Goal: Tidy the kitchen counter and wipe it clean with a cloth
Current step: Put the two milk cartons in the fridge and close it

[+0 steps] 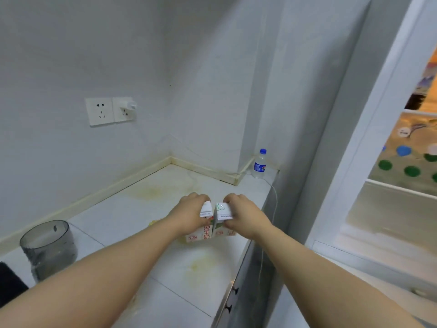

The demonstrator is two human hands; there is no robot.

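Hands: left hand (pixel 189 210) and right hand (pixel 246 214) reach forward side by side, each with its fingers curled over the top of a carton.
Left grasp: left carton (pixel 205 227), white with red print, held from above.
Right grasp: right carton (pixel 223 210), white with a green mark on top, held the same way.
Cartons: upright, touching each other, in the middle of the counter's depth, near its right end; whether their bases rest on the surface cannot be told.
Counter (pixel 132 209): white tiles, with yellow stains (pixel 149 192) behind the cartons and more in front of them.
Back edge: cream upstand (pixel 118 185) along the wall, turning at the corner and stepping forward towards the right.
Front edge: metal trim (pixel 238 263) running just right of the right wrist, dark cabinet handles (pixel 234 291) below it.
Left side: grey see-through container (pixel 48 247) stands near the left forearm; dark object (pixel 9 282) at the picture's edge beside it.
Far right corner: water bottle (pixel 259 165) with a blue cap, upright in the niche, well apart from the hands.
Wall: double socket plate (pixel 110 111) with a white plug (pixel 129 105); white cable (pixel 275 197) hangs over the counter's right edge.
Open room: bare tile between the container and the cartons, and from the cartons back to the corner.
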